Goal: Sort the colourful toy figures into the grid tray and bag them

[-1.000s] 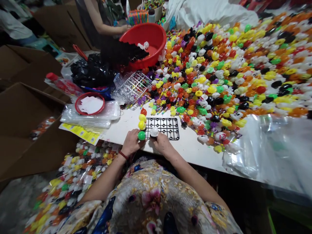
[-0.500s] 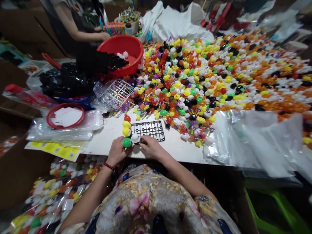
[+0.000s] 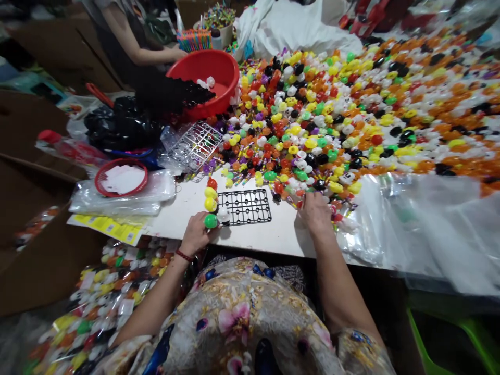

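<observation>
A black plastic grid rack (image 3: 250, 207) lies on the white tabletop. Along its left edge stand a red topper (image 3: 212, 184), yellow ones (image 3: 210, 198) and a green one (image 3: 210, 221), with a white one (image 3: 224, 215) beside the green. My left hand (image 3: 196, 234) is closed at the rack's lower left corner, right by the green topper; its fingertips are partly hidden. Over on the right, my right hand (image 3: 317, 214) reaches into the near edge of a heap of colourful small toppers (image 3: 297, 130). Its fingers bend down among the pieces, and what they pinch is hidden.
A red basin (image 3: 224, 86) stands at the back left, near another person's arm (image 3: 144, 54). Left of the rack are a red basket of white cards (image 3: 145, 179) and plastic bags (image 3: 117, 203). Clear bags (image 3: 429, 224) cover the table's right side. A pale grid rack (image 3: 195, 146) leans near the heap.
My right hand has left the white topper at the rack and moved right to the heap's edge. My left hand stays by the rack's corner. The view has shifted slightly.
</observation>
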`<action>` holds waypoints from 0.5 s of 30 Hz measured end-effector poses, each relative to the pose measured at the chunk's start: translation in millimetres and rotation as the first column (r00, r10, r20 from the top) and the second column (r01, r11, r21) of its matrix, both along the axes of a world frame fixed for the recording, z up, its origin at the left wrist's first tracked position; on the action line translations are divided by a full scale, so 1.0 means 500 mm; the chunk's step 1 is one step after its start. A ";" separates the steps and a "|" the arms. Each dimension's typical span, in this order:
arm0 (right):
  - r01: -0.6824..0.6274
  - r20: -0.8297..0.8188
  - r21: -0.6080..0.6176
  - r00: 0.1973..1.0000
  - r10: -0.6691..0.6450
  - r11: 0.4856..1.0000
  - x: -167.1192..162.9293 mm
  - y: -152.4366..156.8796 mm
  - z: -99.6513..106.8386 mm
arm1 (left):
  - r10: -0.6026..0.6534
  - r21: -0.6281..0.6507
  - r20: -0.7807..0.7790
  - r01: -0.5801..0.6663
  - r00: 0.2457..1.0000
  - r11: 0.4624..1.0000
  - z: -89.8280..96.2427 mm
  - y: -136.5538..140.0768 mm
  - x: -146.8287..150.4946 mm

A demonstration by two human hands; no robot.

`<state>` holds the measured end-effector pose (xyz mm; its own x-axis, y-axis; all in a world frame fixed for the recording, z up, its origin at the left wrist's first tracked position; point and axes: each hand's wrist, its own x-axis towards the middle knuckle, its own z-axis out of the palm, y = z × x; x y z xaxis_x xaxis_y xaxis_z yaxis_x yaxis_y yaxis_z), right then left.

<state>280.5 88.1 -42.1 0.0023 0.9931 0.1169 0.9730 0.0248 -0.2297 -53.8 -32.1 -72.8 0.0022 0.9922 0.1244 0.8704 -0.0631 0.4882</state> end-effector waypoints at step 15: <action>-0.550 -0.787 -0.148 0.569 0.239 0.822 -0.329 -0.069 -0.042 | -0.014 -0.018 -0.070 0.012 0.997 1.000 -0.006 -0.002 -0.004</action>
